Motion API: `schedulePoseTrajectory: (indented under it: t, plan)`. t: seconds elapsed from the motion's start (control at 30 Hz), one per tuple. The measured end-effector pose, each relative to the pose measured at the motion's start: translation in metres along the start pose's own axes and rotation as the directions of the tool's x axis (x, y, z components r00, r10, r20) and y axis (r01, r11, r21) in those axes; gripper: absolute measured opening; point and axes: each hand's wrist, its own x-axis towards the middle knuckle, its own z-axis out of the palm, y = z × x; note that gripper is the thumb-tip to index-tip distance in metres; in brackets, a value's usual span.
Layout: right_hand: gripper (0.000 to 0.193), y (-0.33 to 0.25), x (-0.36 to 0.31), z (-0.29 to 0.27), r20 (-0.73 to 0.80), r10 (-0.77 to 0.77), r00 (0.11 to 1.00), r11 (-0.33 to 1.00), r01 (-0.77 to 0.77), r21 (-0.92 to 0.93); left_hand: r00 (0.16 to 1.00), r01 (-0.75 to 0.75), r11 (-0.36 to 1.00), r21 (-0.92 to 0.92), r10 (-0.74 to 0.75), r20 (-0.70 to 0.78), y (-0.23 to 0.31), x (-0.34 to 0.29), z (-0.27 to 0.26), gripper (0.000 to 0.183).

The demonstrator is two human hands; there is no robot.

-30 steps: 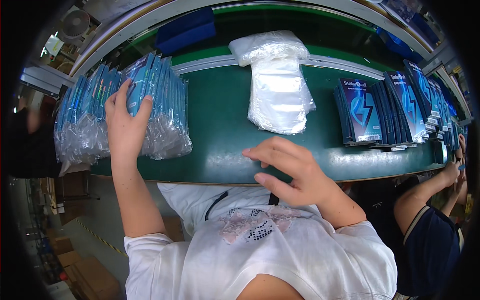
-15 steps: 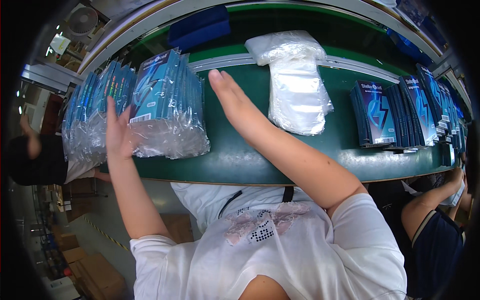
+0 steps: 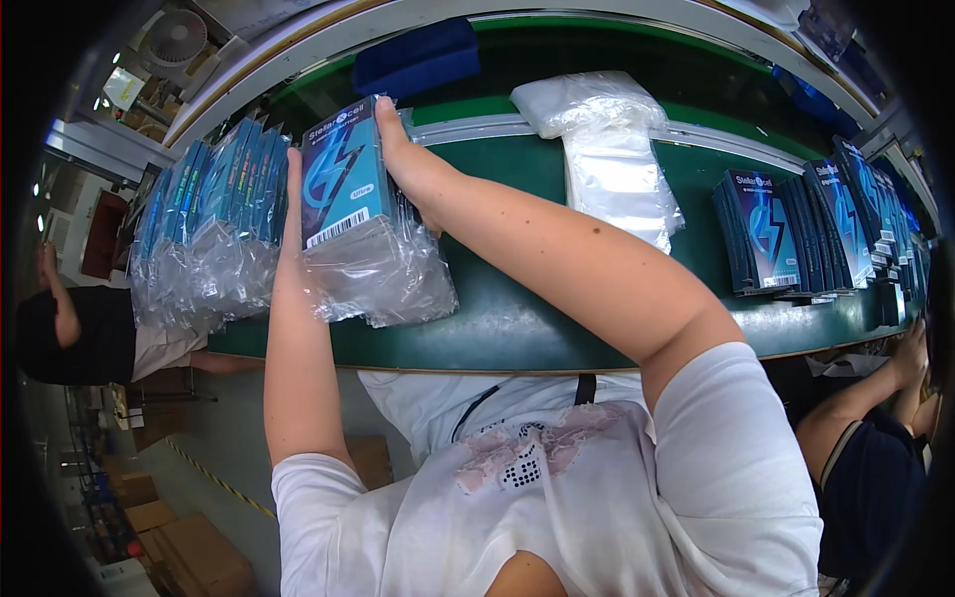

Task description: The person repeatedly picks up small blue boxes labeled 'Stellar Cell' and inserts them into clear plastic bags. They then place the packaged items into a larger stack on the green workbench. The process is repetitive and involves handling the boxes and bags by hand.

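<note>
Pressing evenly seemed best: left hand [image 3: 292, 204] and right hand [image 3: 406, 167] flanked upper-left bagged boxes [image 3: 336, 184], fingers straight, spacing unclear.

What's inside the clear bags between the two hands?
Blue boxes; the front one shows a lightning bolt and barcode. It hides the others' fronts; the right hand covers part of their side.
</note>
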Motion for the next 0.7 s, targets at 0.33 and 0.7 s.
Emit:
schedulePoseTrajectory:
  t: [0.33, 0.7]
  plan:
    - [0.109, 0.001, 0.001, -0.026, 0.035, -0.203, 0.978, 0.978, 0.201, 0.064, 0.990, -0.071, 0.997, 0.038, 0.075, -0.117, -0.005, -0.028, -0.004, 0.067]
    - [0.120, -0.059, 0.048, -0.071, 0.427, -0.085, 0.900, 0.909, 0.245, -0.336, 0.935, -0.019, 0.981, -0.193, -0.051, -0.351, -0.059, -0.126, 0.017, 0.072]
